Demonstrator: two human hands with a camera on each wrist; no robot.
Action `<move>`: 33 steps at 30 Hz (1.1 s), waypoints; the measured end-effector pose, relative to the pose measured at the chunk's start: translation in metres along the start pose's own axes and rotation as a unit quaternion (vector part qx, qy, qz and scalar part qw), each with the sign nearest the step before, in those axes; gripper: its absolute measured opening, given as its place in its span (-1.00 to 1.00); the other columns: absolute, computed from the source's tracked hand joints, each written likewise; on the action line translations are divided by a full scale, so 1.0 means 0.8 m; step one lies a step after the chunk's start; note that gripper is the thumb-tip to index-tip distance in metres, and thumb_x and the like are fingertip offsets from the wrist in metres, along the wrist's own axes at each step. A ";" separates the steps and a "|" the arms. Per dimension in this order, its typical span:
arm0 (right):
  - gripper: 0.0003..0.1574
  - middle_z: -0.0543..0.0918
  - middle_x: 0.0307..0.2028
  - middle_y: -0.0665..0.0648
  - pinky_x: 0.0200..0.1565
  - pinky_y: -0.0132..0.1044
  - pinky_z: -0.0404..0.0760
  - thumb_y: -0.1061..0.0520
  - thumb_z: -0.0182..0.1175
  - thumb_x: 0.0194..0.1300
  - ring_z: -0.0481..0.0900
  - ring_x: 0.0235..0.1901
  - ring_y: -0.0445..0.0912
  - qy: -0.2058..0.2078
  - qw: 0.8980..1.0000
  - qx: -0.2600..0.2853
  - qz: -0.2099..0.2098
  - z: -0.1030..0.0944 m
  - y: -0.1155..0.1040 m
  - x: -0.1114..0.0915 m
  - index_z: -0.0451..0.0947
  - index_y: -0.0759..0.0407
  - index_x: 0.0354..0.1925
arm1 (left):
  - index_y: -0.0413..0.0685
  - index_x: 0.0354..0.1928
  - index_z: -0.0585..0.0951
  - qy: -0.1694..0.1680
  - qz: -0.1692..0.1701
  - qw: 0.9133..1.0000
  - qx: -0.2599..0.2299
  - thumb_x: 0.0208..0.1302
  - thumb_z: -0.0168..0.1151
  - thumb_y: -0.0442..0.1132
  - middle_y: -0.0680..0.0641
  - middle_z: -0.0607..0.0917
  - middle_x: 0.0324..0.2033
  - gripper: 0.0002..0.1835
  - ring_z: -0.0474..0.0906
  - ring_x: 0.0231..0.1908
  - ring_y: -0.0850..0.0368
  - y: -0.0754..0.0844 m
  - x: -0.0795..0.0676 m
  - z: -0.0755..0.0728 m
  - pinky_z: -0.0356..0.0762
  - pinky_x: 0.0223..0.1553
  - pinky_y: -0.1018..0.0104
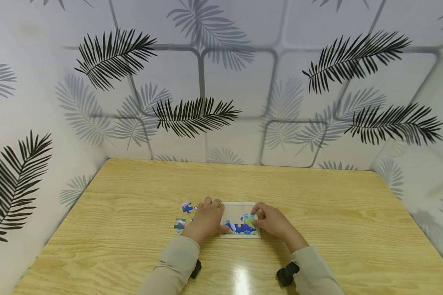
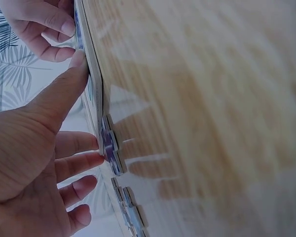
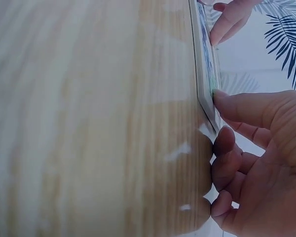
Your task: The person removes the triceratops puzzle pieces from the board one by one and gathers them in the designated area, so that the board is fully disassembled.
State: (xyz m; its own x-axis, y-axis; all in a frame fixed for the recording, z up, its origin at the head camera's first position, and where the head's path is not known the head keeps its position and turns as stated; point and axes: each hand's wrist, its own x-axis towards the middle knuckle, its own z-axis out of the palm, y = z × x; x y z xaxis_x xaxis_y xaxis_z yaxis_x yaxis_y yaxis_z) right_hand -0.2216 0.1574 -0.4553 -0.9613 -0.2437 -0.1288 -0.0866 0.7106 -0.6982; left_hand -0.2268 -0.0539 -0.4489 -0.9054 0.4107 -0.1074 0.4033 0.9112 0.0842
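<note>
A shallow wooden puzzle tray lies on the table with joined blue and purple pieces along its lower part. At its left side is my left hand, the thumb resting over the lower left corner and the fingers spread along the outer edge. My right hand is at the right side, thumb and index finger bent about a green puzzle piece. In the right wrist view, that thumb touches the tray's edge, with the other fingers curled beside it. What lies under the fingertips is hidden.
Loose puzzle pieces lie left of the tray: a dark blue one and a green and white one, others partly behind the left hand. The wooden table meets a leaf-patterned wall covering at its back edge.
</note>
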 end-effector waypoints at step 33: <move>-0.74 0.42 -0.44 0.06 -0.42 -0.33 0.35 0.38 0.28 0.13 0.36 -0.41 -0.10 0.039 0.999 0.025 0.001 0.009 -0.006 0.005 0.41 0.21 -0.26 | -0.27 0.10 0.55 -0.041 0.008 0.999 -0.016 -0.06 0.39 0.21 -0.15 0.48 0.12 -0.20 0.45 0.09 0.00 0.004 0.010 -0.011 0.41 0.12 0.23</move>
State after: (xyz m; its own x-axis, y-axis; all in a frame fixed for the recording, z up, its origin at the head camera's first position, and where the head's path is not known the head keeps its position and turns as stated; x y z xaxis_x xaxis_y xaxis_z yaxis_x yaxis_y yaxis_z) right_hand -0.2232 0.1485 -0.4576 -0.9792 -0.1882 -0.0760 -0.0734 0.6773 -0.7321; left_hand -0.2338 -0.0484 -0.4407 -0.8843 0.4284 -0.1860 0.4127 0.9032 0.1180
